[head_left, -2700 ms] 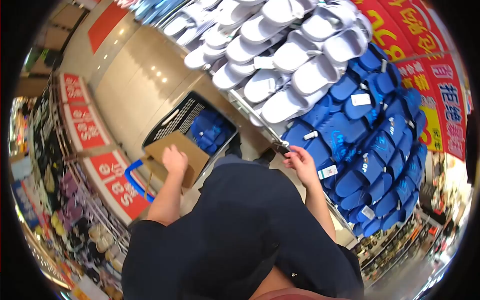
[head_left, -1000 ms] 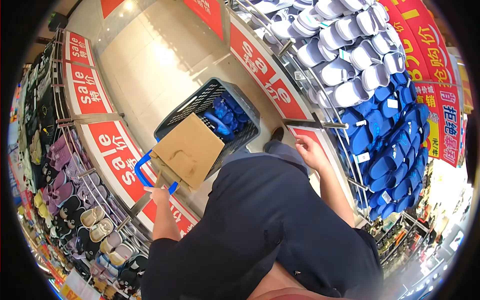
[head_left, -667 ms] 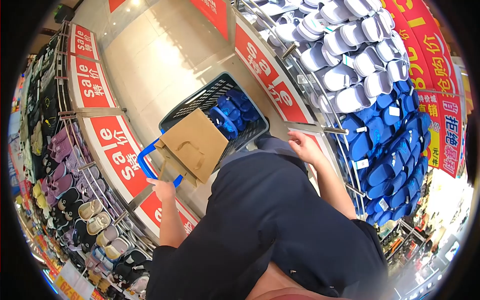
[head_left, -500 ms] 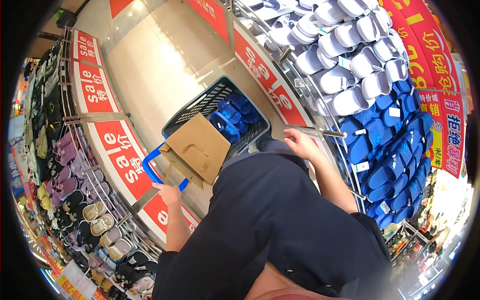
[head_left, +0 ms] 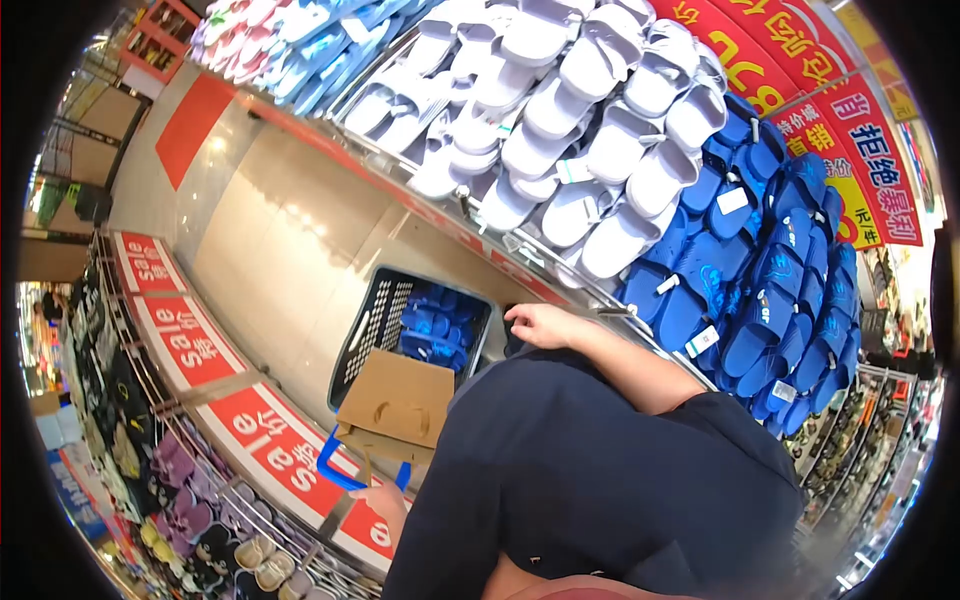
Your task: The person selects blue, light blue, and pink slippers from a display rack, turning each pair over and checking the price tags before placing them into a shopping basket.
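My left hand (head_left: 386, 502) is closed round the blue handle (head_left: 340, 472) of a dark shopping basket (head_left: 372, 325) with perforated sides. In the basket lie blue slippers (head_left: 437, 325). A brown paper bag (head_left: 396, 398) with a paper handle stands at the basket's near end, close to my left hand. My right hand (head_left: 543, 326) hangs beyond the basket's right side, near the shoe rack, with its fingers loosely bent and nothing in them.
White slippers (head_left: 560, 130) and blue slippers (head_left: 770, 300) with tags fill the rack on the right. A low rack with red sale signs (head_left: 265, 445) and more shoes (head_left: 180, 480) runs along the left. A tiled floor (head_left: 270, 220) lies between, and red signs (head_left: 855, 160) hang above the right rack.
My view has turned to the right, bringing more of the right rack into sight. The basket, bag and left hand appear lower in view; the right hand appears further left.
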The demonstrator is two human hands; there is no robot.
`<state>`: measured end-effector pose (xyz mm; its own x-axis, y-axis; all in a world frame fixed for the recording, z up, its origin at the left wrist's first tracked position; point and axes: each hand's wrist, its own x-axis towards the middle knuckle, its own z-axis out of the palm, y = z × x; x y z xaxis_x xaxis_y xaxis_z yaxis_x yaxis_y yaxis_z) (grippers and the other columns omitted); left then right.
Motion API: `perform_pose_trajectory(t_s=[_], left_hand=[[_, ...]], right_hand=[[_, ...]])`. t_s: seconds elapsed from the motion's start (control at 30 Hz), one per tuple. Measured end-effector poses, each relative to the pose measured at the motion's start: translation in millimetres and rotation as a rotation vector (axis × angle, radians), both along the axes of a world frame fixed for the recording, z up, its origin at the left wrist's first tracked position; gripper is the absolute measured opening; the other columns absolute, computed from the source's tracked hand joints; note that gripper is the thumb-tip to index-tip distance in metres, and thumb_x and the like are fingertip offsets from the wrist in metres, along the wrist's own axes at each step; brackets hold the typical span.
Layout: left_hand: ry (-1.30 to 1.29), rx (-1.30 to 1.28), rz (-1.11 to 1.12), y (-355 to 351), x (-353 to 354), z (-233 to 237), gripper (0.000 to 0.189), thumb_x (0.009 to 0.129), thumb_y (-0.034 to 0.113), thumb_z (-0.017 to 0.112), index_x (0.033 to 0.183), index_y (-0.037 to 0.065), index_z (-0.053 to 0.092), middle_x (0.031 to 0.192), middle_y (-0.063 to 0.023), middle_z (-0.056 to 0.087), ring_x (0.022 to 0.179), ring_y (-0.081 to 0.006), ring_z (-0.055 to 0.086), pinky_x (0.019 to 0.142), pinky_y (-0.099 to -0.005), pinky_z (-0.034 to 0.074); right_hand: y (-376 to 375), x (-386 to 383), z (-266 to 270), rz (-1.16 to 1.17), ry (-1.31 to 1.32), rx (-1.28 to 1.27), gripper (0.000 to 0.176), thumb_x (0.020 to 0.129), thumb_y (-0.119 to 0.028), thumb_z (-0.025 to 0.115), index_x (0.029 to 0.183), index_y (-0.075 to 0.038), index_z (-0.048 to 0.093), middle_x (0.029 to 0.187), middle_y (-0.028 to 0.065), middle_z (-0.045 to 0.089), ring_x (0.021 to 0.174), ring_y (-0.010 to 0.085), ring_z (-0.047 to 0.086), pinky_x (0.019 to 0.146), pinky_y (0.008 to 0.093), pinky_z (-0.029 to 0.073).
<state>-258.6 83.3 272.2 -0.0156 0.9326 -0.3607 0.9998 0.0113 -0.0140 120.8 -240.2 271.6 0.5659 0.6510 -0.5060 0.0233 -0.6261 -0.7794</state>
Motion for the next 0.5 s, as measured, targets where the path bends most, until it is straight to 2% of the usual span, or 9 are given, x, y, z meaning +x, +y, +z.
perform_pose_trajectory(t_s=[0.2, 0.23, 0.33, 0.37, 0.47, 0.5], left_hand=[[0.019, 0.016, 0.001, -10.9, 24.9, -1.2, 0.088, 0.083, 0.009, 0.053, 0.146, -0.014, -0.004, 0.114, -0.0403, 0.056, 0.105, -0.0489, 0.06, 0.092, -0.0499, 0.048], [0.02, 0.019, 0.006, -11.6, 28.5, -2.5, 0.088, 0.083, 0.009, 0.053, 0.146, -0.013, -0.004, 0.114, -0.0403, 0.055, 0.106, -0.0487, 0.06, 0.092, -0.0494, 0.048], [-0.01, -0.021, 0.079, -18.6, 38.3, 1.2, 0.088, 0.084, 0.008, 0.052, 0.146, -0.013, -0.005, 0.118, -0.0415, 0.053, 0.108, -0.0478, 0.058, 0.093, -0.0479, 0.048], [-0.051, 0.041, 0.092, -28.6, 43.6, -0.3, 0.071, 0.084, 0.007, 0.048, 0.143, -0.01, 0.013, 0.112, -0.0368, 0.055, 0.102, -0.0482, 0.061, 0.087, -0.0493, 0.052], [-0.123, 0.042, 0.096, -44.7, 64.3, -5.1, 0.067, 0.084, 0.006, 0.047, 0.141, -0.01, 0.015, 0.111, -0.0356, 0.054, 0.1, -0.0473, 0.061, 0.086, -0.0491, 0.053], [-0.151, 0.029, 0.1, -48.1, 71.7, -5.9, 0.066, 0.084, 0.006, 0.047, 0.14, -0.01, 0.016, 0.111, -0.0352, 0.054, 0.1, -0.047, 0.061, 0.085, -0.049, 0.053]], right_hand=[[-5.2, 30.8, 4.5, 0.023, 0.051, 0.044, 0.04, 0.092, -0.028, 0.058, 0.125, -0.006, 0.059, 0.104, 0.0142, 0.069, 0.099, 0.0303, 0.065, 0.088, 0.0398, 0.051], [-6.4, 36.0, 7.4, 0.051, 0.049, 0.017, 0.04, 0.093, -0.026, 0.057, 0.128, -0.006, 0.057, 0.108, 0.0111, 0.069, 0.097, 0.0257, 0.066, 0.087, 0.0359, 0.05], [-9.8, 47.1, 2.6, 0.065, 0.045, 0.058, 0.041, 0.093, -0.027, 0.057, 0.129, -0.006, 0.056, 0.11, 0.0115, 0.069, 0.099, 0.0268, 0.066, 0.088, 0.0352, 0.05], [-10.7, 51.1, -0.9, 0.074, 0.064, 0.072, 0.043, 0.093, -0.028, 0.057, 0.13, -0.006, 0.055, 0.111, 0.0126, 0.068, 0.1, 0.028, 0.065, 0.089, 0.0359, 0.05], [-14.7, 58.0, -3.1, 0.076, 0.023, 0.127, 0.044, 0.093, -0.029, 0.056, 0.13, -0.005, 0.055, 0.111, 0.0136, 0.068, 0.101, 0.0288, 0.065, 0.09, 0.0372, 0.05], [-15.2, 57.8, -9.7, 0.048, 0.006, 0.153, 0.042, 0.091, -0.028, 0.058, 0.126, -0.004, 0.057, 0.103, 0.0128, 0.069, 0.098, 0.0292, 0.066, 0.087, 0.0386, 0.05]])
